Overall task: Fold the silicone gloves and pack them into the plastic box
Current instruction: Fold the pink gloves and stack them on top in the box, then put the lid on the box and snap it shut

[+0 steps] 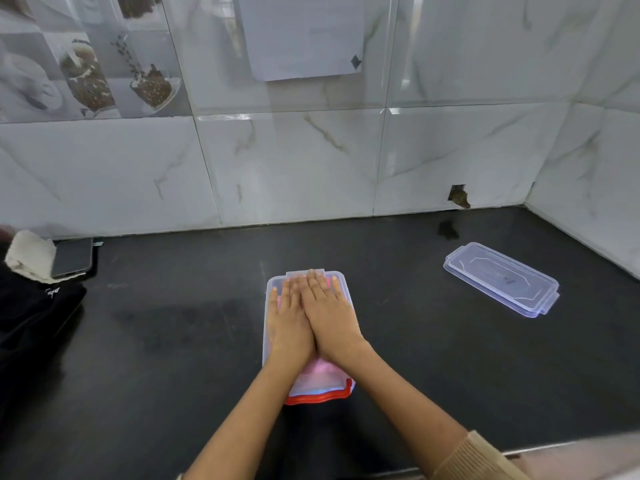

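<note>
A clear plastic box (270, 289) stands on the black counter in the middle of the view. Pink silicone gloves (320, 374) with a red cuff edge (318, 398) lie inside it, the cuff end bulging over the near rim. My left hand (289, 320) and my right hand (330, 313) lie flat, side by side, fingers stretched out, pressing down on the gloves in the box. The right hand slightly overlaps the left. Most of the gloves are hidden under my hands.
The box's clear lid (502, 278) lies on the counter at the right. A phone (72, 258) and a pale cloth (29, 254) rest at the far left beside dark fabric (31, 323). Tiled walls close off the back and right.
</note>
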The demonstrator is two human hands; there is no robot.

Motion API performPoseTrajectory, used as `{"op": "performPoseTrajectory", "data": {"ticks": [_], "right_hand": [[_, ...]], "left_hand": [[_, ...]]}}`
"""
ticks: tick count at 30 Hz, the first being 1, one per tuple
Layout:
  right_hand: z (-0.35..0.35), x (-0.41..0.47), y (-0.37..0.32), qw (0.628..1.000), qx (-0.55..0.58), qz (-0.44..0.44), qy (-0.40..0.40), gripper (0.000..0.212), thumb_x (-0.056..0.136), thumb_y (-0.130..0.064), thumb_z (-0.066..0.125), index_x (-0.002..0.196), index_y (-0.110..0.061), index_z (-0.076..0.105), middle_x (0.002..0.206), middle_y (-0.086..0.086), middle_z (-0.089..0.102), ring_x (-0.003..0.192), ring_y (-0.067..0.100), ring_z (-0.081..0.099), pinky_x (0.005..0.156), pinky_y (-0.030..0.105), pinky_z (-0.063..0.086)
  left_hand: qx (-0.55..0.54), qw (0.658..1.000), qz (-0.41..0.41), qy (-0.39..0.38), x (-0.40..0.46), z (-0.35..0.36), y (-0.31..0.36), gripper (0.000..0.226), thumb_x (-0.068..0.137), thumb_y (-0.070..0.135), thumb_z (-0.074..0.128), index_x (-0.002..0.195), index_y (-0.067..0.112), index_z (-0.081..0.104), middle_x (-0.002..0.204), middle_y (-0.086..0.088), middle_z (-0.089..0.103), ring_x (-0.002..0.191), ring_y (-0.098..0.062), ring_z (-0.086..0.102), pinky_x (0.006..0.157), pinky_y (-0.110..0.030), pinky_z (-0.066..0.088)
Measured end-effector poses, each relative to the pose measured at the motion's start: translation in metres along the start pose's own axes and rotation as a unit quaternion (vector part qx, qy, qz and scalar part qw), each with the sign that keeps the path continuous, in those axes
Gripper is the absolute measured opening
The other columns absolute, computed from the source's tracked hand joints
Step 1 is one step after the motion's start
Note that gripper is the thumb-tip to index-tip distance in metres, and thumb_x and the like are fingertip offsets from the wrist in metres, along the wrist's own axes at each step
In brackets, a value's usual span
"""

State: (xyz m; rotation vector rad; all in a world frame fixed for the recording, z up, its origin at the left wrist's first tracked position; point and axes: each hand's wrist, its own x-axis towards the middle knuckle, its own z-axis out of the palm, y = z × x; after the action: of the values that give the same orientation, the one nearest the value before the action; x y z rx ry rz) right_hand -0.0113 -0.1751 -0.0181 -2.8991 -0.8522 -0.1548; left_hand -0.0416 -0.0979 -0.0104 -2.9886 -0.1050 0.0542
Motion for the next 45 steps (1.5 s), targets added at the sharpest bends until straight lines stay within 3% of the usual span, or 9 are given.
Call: {"op": "performPoseTrajectory", "data": {"ticks": [9,17,23,26,30,35,39,42,45], "right_hand": [[-0.048,-0.018,0.082,0.988,-0.001,0.128,0.091,0.068,0.096,-0.016,0.045,0.151,-0.008,0.006,0.16,0.008,0.012,0.148,0.024,0.007,0.12,0.041,0.002],[-0.031,-0.071,0.229,0.939,0.044,0.342,0.003,0.059,0.1,-0.019,0.035,0.15,-0.005,0.008,0.159,0.011,0.015,0.148,0.026,0.009,0.12,0.044,0.004],[-0.001,-0.093,0.337,0.884,0.106,0.455,0.0,0.053,0.1,-0.023,0.031,0.147,-0.003,0.018,0.156,0.015,0.022,0.146,0.029,0.015,0.119,0.046,0.007],[0.014,-0.096,0.373,0.848,0.156,0.501,0.074,0.056,0.101,-0.025,0.031,0.149,-0.002,0.013,0.158,0.017,0.013,0.147,0.03,0.01,0.119,0.045,0.007],[0.034,-0.087,0.382,0.797,0.17,0.545,0.197,0.055,0.101,-0.022,0.029,0.149,-0.001,0.012,0.159,0.015,0.011,0.148,0.027,0.009,0.12,0.038,0.008],[0.038,-0.078,0.372,0.761,0.191,0.572,0.239,0.062,0.09,0.001,0.036,0.149,-0.004,0.018,0.16,0.013,0.011,0.148,0.026,0.009,0.121,0.037,0.015],[0.034,-0.078,0.355,0.715,0.284,0.566,0.297,0.071,0.083,0.017,0.039,0.148,-0.004,0.021,0.159,0.015,0.013,0.148,0.025,0.008,0.12,0.037,0.017],[0.031,-0.081,0.335,0.652,0.411,0.544,0.332,0.073,0.08,0.021,0.038,0.146,-0.009,0.029,0.156,0.011,0.024,0.146,0.025,0.02,0.119,0.039,0.022],[0.021,-0.077,0.308,0.618,0.486,0.529,0.32,0.073,0.083,0.02,0.04,0.147,-0.012,0.027,0.15,0.01,0.035,0.138,0.027,0.035,0.113,0.043,0.033]], "left_hand": [[-0.065,0.989,0.076,0.107,0.048,-0.047,0.079,0.066,0.101,0.027,0.032,0.151,0.012,-0.009,0.16,-0.01,-0.012,0.148,-0.024,-0.011,0.12,-0.04,-0.007],[-0.185,0.961,0.203,-0.017,0.099,-0.031,0.224,0.07,0.098,0.021,0.04,0.151,0.004,-0.002,0.161,-0.015,-0.004,0.149,-0.026,-0.002,0.122,-0.037,0.003],[-0.311,0.942,0.117,-0.039,0.149,0.004,0.284,0.075,0.099,0.046,0.028,0.15,0.0,-0.003,0.16,-0.015,-0.004,0.149,-0.026,-0.003,0.121,-0.037,0.0],[-0.345,0.934,0.089,-0.02,0.191,0.017,0.294,0.075,0.099,0.047,0.028,0.15,0.001,-0.001,0.161,-0.014,0.0,0.149,-0.025,0.0,0.121,-0.037,0.0],[-0.333,0.936,0.112,-0.013,0.23,0.03,0.295,0.067,0.099,0.045,0.03,0.15,0.004,0.013,0.16,-0.011,0.012,0.149,-0.025,0.005,0.12,-0.04,0.002],[-0.356,0.924,0.137,-0.02,0.229,0.035,0.298,0.056,0.099,0.042,0.033,0.148,0.015,0.027,0.159,-0.005,0.021,0.149,-0.024,0.008,0.12,-0.04,0.005],[-0.476,0.872,0.096,-0.06,0.215,0.027,0.29,0.047,0.098,0.024,0.042,0.143,0.013,0.035,0.151,-0.008,0.037,0.145,-0.027,0.023,0.121,-0.04,0.014],[-0.563,0.823,0.026,-0.07,0.198,0.018,0.27,0.043,0.096,0.015,0.049,0.137,0.01,0.042,0.138,-0.008,0.05,0.126,-0.027,0.048,0.103,-0.034,0.041],[-0.599,0.799,-0.038,-0.026,0.178,0.002,0.237,0.033,0.093,0.011,0.053,0.126,0.009,0.049,0.126,-0.009,0.055,0.107,-0.021,0.056,0.084,-0.026,0.043]]}}
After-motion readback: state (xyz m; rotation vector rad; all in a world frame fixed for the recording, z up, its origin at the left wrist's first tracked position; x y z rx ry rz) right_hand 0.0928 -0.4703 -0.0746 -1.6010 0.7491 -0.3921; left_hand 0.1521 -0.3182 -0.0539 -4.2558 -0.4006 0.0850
